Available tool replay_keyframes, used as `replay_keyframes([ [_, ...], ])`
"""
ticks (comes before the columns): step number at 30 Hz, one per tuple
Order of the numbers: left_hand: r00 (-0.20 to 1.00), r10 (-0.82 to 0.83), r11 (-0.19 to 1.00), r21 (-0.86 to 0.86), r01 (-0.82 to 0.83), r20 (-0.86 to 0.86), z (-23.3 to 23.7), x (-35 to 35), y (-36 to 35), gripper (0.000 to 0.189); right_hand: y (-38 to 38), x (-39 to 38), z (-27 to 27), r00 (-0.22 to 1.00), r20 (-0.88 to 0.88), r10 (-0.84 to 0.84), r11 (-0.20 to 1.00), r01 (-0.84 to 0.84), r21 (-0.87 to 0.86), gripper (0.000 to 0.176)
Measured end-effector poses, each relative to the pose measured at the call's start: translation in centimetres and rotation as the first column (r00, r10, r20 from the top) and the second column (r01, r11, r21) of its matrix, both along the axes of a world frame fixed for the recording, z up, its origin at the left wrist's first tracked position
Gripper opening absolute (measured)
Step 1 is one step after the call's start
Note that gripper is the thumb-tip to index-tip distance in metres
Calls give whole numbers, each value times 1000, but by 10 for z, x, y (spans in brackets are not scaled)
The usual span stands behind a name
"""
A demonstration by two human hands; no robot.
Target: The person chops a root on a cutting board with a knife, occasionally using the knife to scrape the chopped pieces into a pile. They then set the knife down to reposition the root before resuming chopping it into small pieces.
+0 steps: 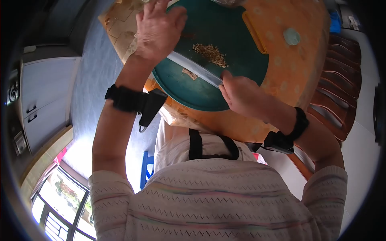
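Observation:
A knife point(197, 68) lies slanted low over a round green board point(193, 98), its broad blade running from upper left to lower right. My right hand point(243, 94) is closed at the blade's lower right end, hiding the handle. Above the blade is a small heap of chopped brown bits point(210, 55). A short brown stick-like piece point(189, 74) sits just below the blade. My left hand point(159, 34) is over the board's upper left edge, near the blade's far end, its thumb apart from the fingers. Some of its fingertips are cut off by the top of the view.
The board has a yellow handle point(254, 32) on its right side. A table with an orange patterned cover point(297, 68) holds a pale green crumpled item point(292, 36). Brown wooden chairs point(335, 92) line the right side. A blue stool point(146, 168) stands near my lap.

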State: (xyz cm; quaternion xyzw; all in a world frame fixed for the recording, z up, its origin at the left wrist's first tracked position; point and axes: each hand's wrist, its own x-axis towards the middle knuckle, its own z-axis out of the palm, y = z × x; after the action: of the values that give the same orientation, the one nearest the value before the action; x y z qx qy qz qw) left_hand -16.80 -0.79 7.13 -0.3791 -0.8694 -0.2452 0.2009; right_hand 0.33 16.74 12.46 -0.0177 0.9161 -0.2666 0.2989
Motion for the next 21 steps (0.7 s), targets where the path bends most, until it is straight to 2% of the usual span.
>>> replay_keyframes([
  [2,993,114,967,-226,-119,-35,-15,2,8,26,-2,-5,5,996,93,-1,1000,-1,25,13],
  [3,993,109,957,-274,-95,37,-19,-1,4,30,-4,-5,7,995,99,1,999,-4,38,14],
  [6,983,147,942,-320,-106,106,-17,5,0,30,-5,-2,4,997,81,19,998,-23,53,17],
  [10,988,146,957,-258,-132,38,-2,13,7,27,-6,13,-6,999,-23,28,997,-27,66,18],
  [12,940,164,933,-356,-49,300,-4,14,-2,37,-8,5,3,999,-1,53,997,-53,55,18],
  [15,960,202,919,-376,-116,196,-5,18,-1,32,-7,10,-1,998,16,59,998,-59,35,18],
  [19,968,184,918,-382,-107,172,5,23,7,33,-3,21,-14,999,-49,8,1000,-8,2,18],
  [21,953,202,903,-419,-92,226,1,16,6,33,-8,13,-4,998,-55,33,999,-33,12,18],
])
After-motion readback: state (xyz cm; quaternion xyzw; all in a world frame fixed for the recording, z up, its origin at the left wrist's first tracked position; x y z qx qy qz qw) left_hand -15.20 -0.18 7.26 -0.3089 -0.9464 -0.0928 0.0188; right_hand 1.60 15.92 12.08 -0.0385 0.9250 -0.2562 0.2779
